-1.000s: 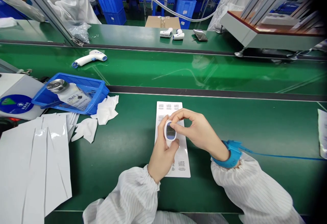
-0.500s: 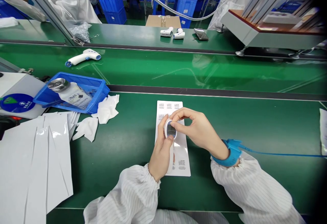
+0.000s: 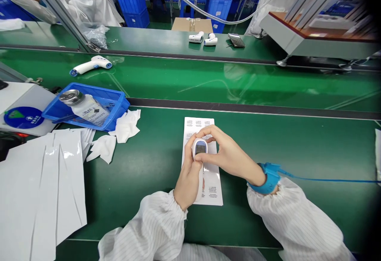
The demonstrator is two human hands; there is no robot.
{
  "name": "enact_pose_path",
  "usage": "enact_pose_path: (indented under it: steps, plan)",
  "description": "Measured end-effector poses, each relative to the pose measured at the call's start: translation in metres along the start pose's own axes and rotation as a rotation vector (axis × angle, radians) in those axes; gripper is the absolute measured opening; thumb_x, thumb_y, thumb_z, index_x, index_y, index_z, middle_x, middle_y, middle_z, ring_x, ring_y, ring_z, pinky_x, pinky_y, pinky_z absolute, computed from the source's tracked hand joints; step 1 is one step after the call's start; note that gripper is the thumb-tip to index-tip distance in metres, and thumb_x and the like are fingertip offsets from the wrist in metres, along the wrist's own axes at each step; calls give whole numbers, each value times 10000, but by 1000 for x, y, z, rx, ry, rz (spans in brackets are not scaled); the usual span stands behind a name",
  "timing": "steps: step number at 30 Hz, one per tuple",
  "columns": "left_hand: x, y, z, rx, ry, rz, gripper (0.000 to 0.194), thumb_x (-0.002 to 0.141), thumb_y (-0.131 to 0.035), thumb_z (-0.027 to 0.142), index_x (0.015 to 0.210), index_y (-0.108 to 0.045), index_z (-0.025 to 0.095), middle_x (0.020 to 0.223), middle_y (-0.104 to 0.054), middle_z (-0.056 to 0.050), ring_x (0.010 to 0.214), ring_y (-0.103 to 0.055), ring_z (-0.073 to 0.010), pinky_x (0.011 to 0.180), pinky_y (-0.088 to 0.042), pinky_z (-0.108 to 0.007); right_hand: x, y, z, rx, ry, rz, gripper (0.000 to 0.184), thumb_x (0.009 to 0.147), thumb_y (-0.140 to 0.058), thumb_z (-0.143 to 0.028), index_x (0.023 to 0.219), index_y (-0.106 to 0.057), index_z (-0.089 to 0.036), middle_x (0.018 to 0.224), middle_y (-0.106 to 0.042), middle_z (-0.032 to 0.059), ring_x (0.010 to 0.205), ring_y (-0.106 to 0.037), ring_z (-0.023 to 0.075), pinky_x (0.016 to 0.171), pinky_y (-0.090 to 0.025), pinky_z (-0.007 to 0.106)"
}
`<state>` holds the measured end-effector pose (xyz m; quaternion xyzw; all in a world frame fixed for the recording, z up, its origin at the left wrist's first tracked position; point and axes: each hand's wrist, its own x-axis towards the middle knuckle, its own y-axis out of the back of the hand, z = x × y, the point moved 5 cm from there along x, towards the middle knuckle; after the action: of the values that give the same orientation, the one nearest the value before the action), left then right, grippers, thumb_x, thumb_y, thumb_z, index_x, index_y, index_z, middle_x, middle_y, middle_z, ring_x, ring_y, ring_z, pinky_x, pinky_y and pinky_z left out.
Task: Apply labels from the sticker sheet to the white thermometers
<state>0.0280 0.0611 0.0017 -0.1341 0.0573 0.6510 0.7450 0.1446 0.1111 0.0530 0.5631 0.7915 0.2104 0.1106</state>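
Observation:
A white infrared thermometer (image 3: 200, 146) with a blue-edged grey screen is held upright over a printed sheet, screen towards me. My left hand (image 3: 187, 175) is closed around its body and handle from the left. From the right, my right hand (image 3: 224, 152) grips the head, its thumb at the screen's lower edge and its fingers curled over the top. A blue wrist strap (image 3: 269, 178) with a cord circles my right wrist. Under both hands lies the white printed sheet (image 3: 212, 191), partly covered; its lower part shows small text and part of a picture.
To the left stands a blue tray (image 3: 120, 112) with a metal-topped bottle (image 3: 89, 108), beside crumpled white wipes (image 3: 127, 126) and white label sheets (image 3: 26, 197). Another thermometer (image 3: 91, 66) lies on the green belt (image 3: 166, 78). Co-workers in white are across the line.
My right thumb has shifted from the upper part of the screen down to its lower edge. The thermometer on the belt has moved slightly left.

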Motion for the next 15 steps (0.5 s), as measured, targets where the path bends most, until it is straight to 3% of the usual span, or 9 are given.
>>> enact_pose_path:
  steps: [2,5,9,12,15]
  plan:
    - [0,0,-1,-2,17,-9,532,965,-408,407,1478,-308,305,1137,-630,-85,1009,-634,-283,813,-562,-415,0,-2,0,-35,42,18,250,793,-729,-203,998,-590,-241,1066,-630,21,998,-579,197,855,-474,343]
    - [1,0,-1,29,3,-14,551,958,-387,346,1495,-269,308,1165,-618,-80,1043,-621,-281,840,-554,-419,1,-2,0,-46,86,115,39,887,-634,-207,905,-608,-229,953,-653,14,914,-594,180,810,-466,328]
    - [2,-1,2,61,-31,-29,593,929,-371,290,1506,-236,294,1268,-569,-84,1122,-588,-277,895,-533,-415,1,-3,1,1,83,152,140,942,-541,-209,830,-625,-220,882,-664,10,860,-602,166,788,-460,319]
    - [-1,-4,0,3,25,-113,769,843,-461,223,1527,-121,314,1333,-529,-96,877,-654,-233,739,-563,-379,2,-8,9,95,-5,96,55,874,-606,-211,927,-614,-222,997,-641,20,974,-591,183,895,-454,351]
    - [-5,-6,2,-100,68,-174,940,737,-515,140,1522,-42,349,1428,-453,-113,678,-629,-162,602,-538,-332,-1,-15,12,176,-136,44,319,778,-672,-223,1075,-556,-222,1171,-568,49,1121,-546,214,1006,-417,397]
